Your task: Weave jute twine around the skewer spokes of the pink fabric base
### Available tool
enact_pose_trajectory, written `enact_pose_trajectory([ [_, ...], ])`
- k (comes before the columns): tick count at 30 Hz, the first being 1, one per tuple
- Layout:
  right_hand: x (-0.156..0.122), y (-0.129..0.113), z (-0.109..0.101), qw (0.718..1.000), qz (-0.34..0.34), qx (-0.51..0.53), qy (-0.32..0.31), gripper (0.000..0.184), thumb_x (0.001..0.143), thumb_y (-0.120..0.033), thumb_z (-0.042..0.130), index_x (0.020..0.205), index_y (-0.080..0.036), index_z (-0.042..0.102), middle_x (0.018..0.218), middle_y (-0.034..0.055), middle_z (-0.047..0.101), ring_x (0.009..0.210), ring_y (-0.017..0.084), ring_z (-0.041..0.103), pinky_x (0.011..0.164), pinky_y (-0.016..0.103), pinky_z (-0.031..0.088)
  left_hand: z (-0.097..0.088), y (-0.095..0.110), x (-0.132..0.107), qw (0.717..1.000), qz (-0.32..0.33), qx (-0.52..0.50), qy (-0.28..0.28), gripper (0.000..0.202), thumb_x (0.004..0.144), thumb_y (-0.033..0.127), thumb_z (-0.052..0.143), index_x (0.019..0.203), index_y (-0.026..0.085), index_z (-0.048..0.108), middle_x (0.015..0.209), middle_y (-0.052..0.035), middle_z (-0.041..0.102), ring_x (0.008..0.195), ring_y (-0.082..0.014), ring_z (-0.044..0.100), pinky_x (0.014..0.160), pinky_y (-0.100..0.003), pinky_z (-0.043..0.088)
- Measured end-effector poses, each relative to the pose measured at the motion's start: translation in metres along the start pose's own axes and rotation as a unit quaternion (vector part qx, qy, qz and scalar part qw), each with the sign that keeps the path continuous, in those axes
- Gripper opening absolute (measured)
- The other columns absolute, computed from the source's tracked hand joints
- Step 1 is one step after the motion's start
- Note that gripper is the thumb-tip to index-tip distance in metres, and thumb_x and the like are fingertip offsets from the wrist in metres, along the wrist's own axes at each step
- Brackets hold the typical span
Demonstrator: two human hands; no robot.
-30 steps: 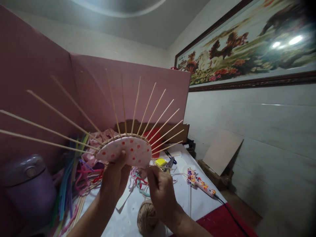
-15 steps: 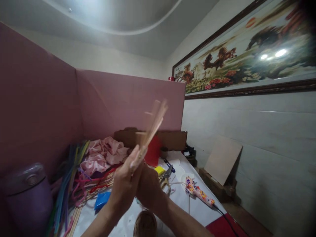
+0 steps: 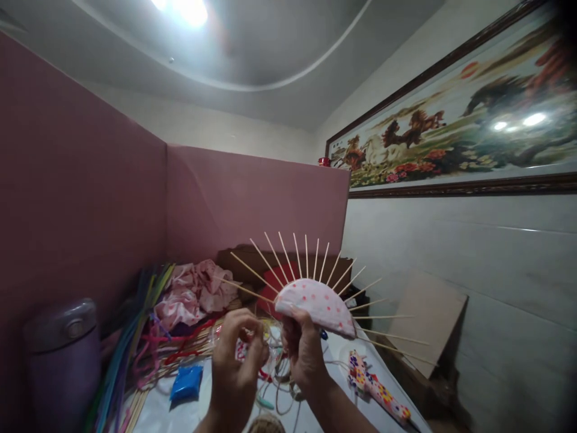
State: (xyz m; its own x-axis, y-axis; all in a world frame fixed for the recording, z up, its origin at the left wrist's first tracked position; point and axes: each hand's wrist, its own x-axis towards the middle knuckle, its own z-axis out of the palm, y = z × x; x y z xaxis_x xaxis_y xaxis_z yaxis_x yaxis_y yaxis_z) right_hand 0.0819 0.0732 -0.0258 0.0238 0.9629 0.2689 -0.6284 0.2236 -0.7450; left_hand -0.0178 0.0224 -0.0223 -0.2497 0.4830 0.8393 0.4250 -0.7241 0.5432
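A half-round piece covered in white cloth with pinkish-red dots has several thin wooden sticks fanning out from its curved edge. My right hand pinches it at the lower left of its straight edge, thumb in front, and holds it up above the table. To the left, apart from the cloth piece, my left hand is closed, its fingers curled to the thumb. What the left fingertips hold, if anything, is too small to make out. Beige cord lies in loops below and between the hands.
A flower-patterned glue gun lies at the right. On the left are a blue packet, crumpled pink cloth, coloured strips and a lilac container. A twine ball sits at the front edge. Pink partitions stand behind.
The sticks and cloth piece, seen edge-on and blurred before, now face me spread out. My left hand has come away from it to the left; the right hand keeps hold.
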Motion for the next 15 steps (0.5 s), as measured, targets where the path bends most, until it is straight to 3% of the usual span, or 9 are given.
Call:
enact_pose_trajectory([
  [2,-0.003,-0.004,-0.002,0.995,0.059,0.081,-0.006,0.026,0.067,-0.031,0.057,0.053,-0.019,0.039,0.045,-0.0088,0.03,0.04,0.005,0.02,0.036,0.019,0.018,0.002,-0.004,0.002,0.982,-0.162,-0.094,-0.03,0.008,0.076,0.025,0.055,0.079,0.018,0.054,0.07,0.0005,0.056,0.065,-0.0133,0.055,0.058,-0.024,0.044],
  [5,-0.012,-0.006,-0.002,0.984,0.101,0.14,-0.039,0.02,0.067,-0.027,0.058,0.057,-0.017,0.043,0.048,-0.0081,0.033,0.042,0.005,0.024,0.038,0.017,0.022,0.008,-0.005,0.005,0.929,-0.268,-0.225,-0.12,0.02,0.072,0.03,0.061,0.087,0.017,0.056,0.073,-0.0006,0.06,0.071,-0.015,0.058,0.063,-0.025,0.046],
  [7,-0.018,-0.005,-0.002,0.977,0.122,0.16,-0.07,0.019,0.069,-0.026,0.058,0.059,-0.016,0.045,0.05,-0.0075,0.034,0.043,0.005,0.026,0.039,0.017,0.024,0.011,-0.004,0.004,0.912,-0.283,-0.262,-0.14,0.019,0.071,0.028,0.062,0.085,0.016,0.059,0.075,-0.0019,0.063,0.074,-0.0157,0.059,0.067,-0.026,0.046],
  [10,-0.026,-0.001,-0.004,0.968,0.151,0.17,-0.107,0.022,0.07,-0.026,0.057,0.056,-0.016,0.042,0.048,-0.0078,0.032,0.042,0.005,0.024,0.038,0.016,0.023,0.011,-0.007,0.001,0.925,-0.272,-0.229,-0.136,0.01,0.069,0.024,0.063,0.072,0.015,0.061,0.066,-0.001,0.063,0.064,-0.0141,0.058,0.061,-0.024,0.045],
  [15,-0.03,0.013,-0.016,0.973,0.167,0.153,-0.042,0.019,0.068,-0.026,0.06,0.058,-0.016,0.048,0.054,-0.0059,0.045,0.045,0.005,0.036,0.044,0.017,0.034,0.01,-0.016,-0.005,0.958,-0.222,-0.111,-0.147,0.009,0.071,0.021,0.057,0.065,0.015,0.061,0.059,0.0,0.061,0.057,-0.0134,0.055,0.053,-0.022,0.042],
])
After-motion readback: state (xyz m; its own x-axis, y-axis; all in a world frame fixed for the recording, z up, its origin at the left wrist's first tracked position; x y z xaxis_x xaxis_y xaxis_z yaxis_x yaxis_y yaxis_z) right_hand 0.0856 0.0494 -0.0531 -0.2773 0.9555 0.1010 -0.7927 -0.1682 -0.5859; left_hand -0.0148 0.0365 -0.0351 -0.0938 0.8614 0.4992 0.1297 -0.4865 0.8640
